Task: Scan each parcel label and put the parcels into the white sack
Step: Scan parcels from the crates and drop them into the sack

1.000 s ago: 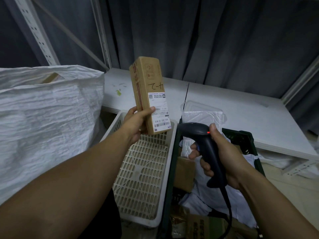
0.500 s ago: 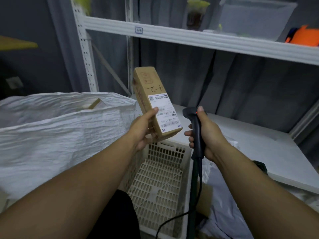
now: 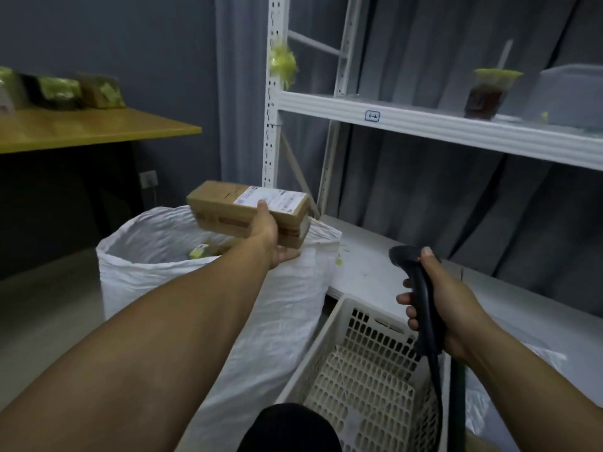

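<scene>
Brown cardboard parcel (image 3: 228, 214): long box, lying near-horizontal and a bit tilted. You hold it in your left hand (image 3: 272, 238), thumb on top, fingers underneath. It hangs above the open mouth of the white sack (image 3: 182, 275), over the right rim. White label (image 3: 272, 200) faces up on the right part of the top face, print too blurred to read. Sack is woven white plastic, upright on the floor, mouth open, a yellow-green item (image 3: 199, 252) showing inside. Black corded scanner (image 3: 421, 298) sits upright in your right hand (image 3: 452, 309), red light on its head.
</scene>
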